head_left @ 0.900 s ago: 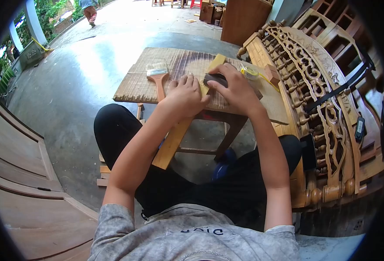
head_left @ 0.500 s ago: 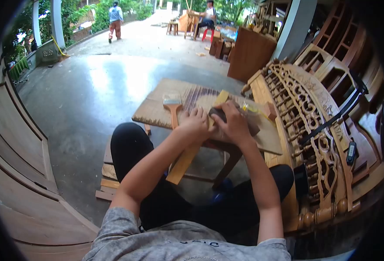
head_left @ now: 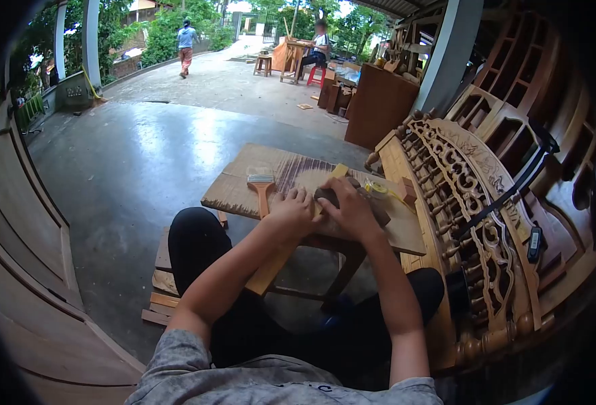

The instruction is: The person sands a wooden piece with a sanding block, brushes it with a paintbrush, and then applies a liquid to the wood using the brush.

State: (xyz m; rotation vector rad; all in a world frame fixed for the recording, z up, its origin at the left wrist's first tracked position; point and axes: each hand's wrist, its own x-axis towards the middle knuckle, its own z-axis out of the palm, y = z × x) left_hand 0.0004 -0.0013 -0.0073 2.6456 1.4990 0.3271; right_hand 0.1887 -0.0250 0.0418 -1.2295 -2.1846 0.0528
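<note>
A pale wooden strip (head_left: 271, 271) lies slantwise across a worn board (head_left: 234, 181) and sticks out over its near edge towards my lap. My left hand (head_left: 294, 214) presses on the strip, its fingers bent over the wood. Just to its right, my right hand (head_left: 352, 209) grips a dark block (head_left: 327, 196) against the strip; the block's underside is hidden. A flat paintbrush (head_left: 262, 192) with an orange handle rests on the board, left of my left hand. Beyond my right hand lies a yellow clear-looking item (head_left: 377, 187), too small to name.
A small reddish wood block (head_left: 406, 191) sits at the board's right edge. Carved furniture (head_left: 470, 182) stands close on my right, wooden panels (head_left: 24, 223) on my left. Wood offcuts (head_left: 165, 280) lie by my left knee. Two people are farther off, one walking (head_left: 186, 48), one seated (head_left: 319, 50).
The view has tilted up slightly, so the board and hands sit lower. Both hands keep their grip, with little visible shift along the strip. The walking person has taken a step.
</note>
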